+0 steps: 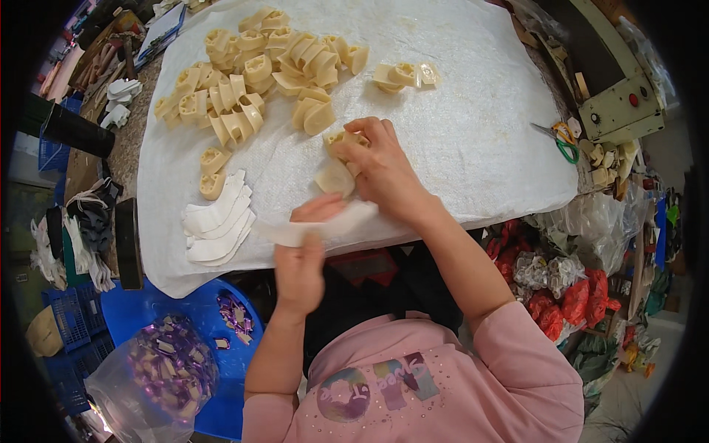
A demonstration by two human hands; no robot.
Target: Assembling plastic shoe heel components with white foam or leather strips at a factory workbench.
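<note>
My right hand is closed around a cream moulded piece with a curved, hollow shape, just above the white-covered table. A white curved strip is gripped in my left hand, close to the front edge of the table; both the strip and this hand are smeared by motion. Left of it lies a small stack of similar white strips. A large heap of cream moulded pieces covers the far left of the table. Two more cream pieces sit beside the stack.
A cream piece with a clear tab lies at the far middle. Scissors with orange and green handles rest at the right edge. Below left stands a blue tub holding a clear bag of purple, shiny pieces. Red bags lie at lower right.
</note>
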